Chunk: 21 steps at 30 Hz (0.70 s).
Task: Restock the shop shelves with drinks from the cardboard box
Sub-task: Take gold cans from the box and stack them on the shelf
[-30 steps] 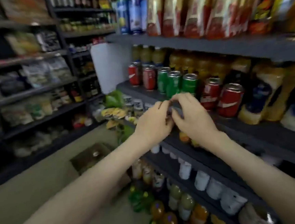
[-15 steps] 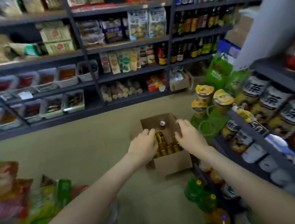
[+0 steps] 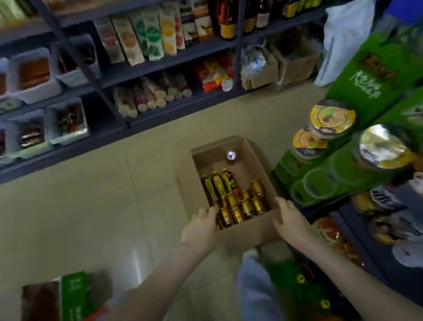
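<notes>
Cardboard box (image 3: 237, 237) sits open on the floor (image 3: 81, 210) in the aisle. We see the left grip (image 3: 200, 231) at its near-left rim, fingertips just beside the gold cans (image 3: 245, 206), and the right grip (image 3: 291, 218) at the near-right corner. Can't tell whether either is clenched on anything. Inside, the cans stand at the near end, three bottles (image 3: 217, 185) lie behind them, and one silver can (image 3: 231, 155) stands apart at the far end.

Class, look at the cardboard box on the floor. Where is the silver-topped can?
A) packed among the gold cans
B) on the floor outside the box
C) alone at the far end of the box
C: the can stands alone at the far end of the box, apart from the bottles and gold cans nearer the camera.
</notes>
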### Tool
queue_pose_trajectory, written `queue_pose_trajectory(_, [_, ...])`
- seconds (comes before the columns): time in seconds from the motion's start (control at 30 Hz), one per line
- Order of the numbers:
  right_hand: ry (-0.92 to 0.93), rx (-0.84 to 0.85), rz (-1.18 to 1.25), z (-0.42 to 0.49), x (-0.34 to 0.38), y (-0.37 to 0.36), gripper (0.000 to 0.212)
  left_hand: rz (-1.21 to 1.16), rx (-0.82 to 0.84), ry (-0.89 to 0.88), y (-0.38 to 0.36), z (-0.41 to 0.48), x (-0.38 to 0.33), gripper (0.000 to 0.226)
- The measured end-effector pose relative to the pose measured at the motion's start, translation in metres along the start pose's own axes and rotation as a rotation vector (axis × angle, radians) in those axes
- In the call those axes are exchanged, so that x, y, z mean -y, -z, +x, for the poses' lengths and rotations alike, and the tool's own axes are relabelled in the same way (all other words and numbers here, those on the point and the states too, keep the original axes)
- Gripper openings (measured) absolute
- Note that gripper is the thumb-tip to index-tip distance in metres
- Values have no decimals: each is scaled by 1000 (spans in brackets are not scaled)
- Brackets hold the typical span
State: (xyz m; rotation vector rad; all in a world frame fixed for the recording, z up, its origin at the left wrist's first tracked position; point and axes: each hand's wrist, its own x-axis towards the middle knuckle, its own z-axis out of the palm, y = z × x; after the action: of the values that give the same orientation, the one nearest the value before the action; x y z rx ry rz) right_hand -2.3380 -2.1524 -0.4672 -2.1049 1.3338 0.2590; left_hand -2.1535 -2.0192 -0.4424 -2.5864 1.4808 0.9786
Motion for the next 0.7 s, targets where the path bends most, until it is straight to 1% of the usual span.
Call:
queue_pose_trajectory(0.1, [-64, 120, -32, 66, -23, -18, 62, -56, 76, 131, -26, 59, 9, 52])
queue_pose_trajectory(0.2, [-132, 193, -25, 130, -40, -47, 63, -34, 161, 210, -60, 120, 22, 53])
queue_pose_trajectory(0.3, [-173, 257, -2, 197, -58, -94, 67, 64, 253, 210, -109, 193, 41, 62])
queue_pose_trajectory(0.37, [-179, 286, 3, 243, -76, -136, 71, 48, 312, 215, -150, 243, 55, 64])
queue_pose_trajectory(0.5, [-142, 328, -27, 326, -118, -232, 74, -51, 329, 196, -253, 341, 75, 73])
queue_pose_trajectory(0.6, [-94, 369, -57, 375, -144, -297, 81, -90, 337, 195, -326, 398, 83, 79])
queue_pose_trajectory(0.67, [-1, 432, -218, 398, -161, -331, 94, -46, 348, 211, -369, 422, 90, 88])
queue_pose_trajectory(0.7, [66, 436, -325, 409, -171, -345, 101, 12, 348, 212, -388, 431, 94, 94])
